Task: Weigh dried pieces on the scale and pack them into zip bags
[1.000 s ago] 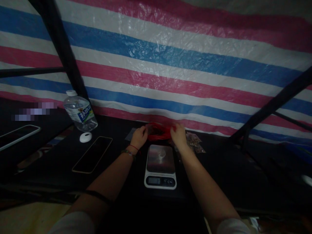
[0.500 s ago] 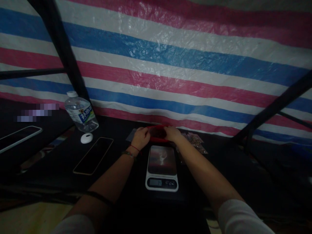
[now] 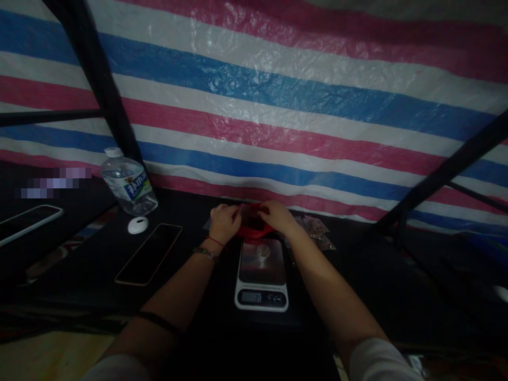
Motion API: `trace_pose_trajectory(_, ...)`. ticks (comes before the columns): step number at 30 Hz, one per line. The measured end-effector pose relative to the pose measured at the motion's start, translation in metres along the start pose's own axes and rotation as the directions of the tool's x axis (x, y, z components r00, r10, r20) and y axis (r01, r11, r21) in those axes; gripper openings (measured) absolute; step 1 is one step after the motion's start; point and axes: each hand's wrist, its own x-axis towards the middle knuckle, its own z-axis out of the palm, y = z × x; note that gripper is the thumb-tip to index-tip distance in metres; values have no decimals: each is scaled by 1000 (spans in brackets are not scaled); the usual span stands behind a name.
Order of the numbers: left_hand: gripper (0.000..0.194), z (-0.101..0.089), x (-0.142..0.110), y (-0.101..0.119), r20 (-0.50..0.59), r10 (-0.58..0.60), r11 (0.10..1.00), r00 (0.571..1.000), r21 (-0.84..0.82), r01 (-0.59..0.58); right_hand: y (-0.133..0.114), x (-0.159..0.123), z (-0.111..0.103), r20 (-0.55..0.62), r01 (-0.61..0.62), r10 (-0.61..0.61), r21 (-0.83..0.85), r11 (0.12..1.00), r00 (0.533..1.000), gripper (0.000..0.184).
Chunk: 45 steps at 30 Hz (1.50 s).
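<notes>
Both my hands meet at the far side of a dark table, just beyond a small white kitchen scale (image 3: 262, 275). My left hand (image 3: 224, 222) and my right hand (image 3: 278, 216) each pinch an edge of a red plastic bag (image 3: 254, 225) held between them. The bag's contents are too dark to make out. The scale's shiny platform is bare and its display faces me.
A clear water bottle (image 3: 127, 182) stands at the left, with a small white round object (image 3: 138, 225) and a dark phone (image 3: 150, 253) in front of it. Small clear packets (image 3: 317, 230) lie right of my hands. A striped tarp (image 3: 278, 106) hangs behind, black poles on both sides.
My hands have drawn closer together on the red bag, gathering it up from a wider spread. The view has shifted slightly.
</notes>
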Motion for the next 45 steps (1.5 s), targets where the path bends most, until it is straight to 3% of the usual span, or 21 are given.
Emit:
trace_pose_trajectory(4, 29, 6, -3, 5, -2, 21, 989, 1000, -143, -21, -1, -18, 11, -152, 17, 3, 126, 992, 988, 25)
trace_pose_trajectory(7, 30, 15, -6, 6, 61, 5, 969, 998, -248, 11, -2, -30, 24, -94, 9, -2, 78, 997, 996, 26)
trace_pose_trajectory(11, 27, 29, -9, 6, 132, -49, 958, 990, -273, 84, 2, -41, 33, -25, -85, 83, -72, 994, 996, 27)
trace_pose_trajectory(16, 28, 44, -9, 12, 155, -32, 952, 987, -297, 78, 21, -44, 29, -16, -246, 246, -135, 960, 969, 44)
trace_pose_trajectory(20, 28, 51, -4, 19, 189, -30, 960, 982, -269, 81, 32, -44, 23, -54, -353, 349, -118, 928, 936, 42)
trace_pose_trajectory(26, 26, 55, 14, 26, 130, -54, 938, 990, -333, 95, 20, -35, 21, -180, -187, 195, 61, 981, 964, 32)
trace_pose_trajectory(30, 22, 63, 20, 28, 100, -121, 840, 988, -520, 155, 12, -30, 34, -244, -105, 146, 172, 980, 959, 37)
trace_pose_trajectory(36, 25, 69, 7, 25, 227, -37, 662, 973, -724, 194, 15, -38, 52, -286, -4, 68, 219, 976, 956, 42)
trace_pose_trajectory(40, 26, 64, 3, 19, 243, 104, 677, 964, -727, 110, 23, -44, 53, -302, 89, -32, 179, 980, 953, 43)
trace_pose_trajectory(45, 25, 64, 3, 14, 201, 111, 698, 973, -713, 68, 28, -47, 52, -349, 125, -85, 94, 988, 933, 43)
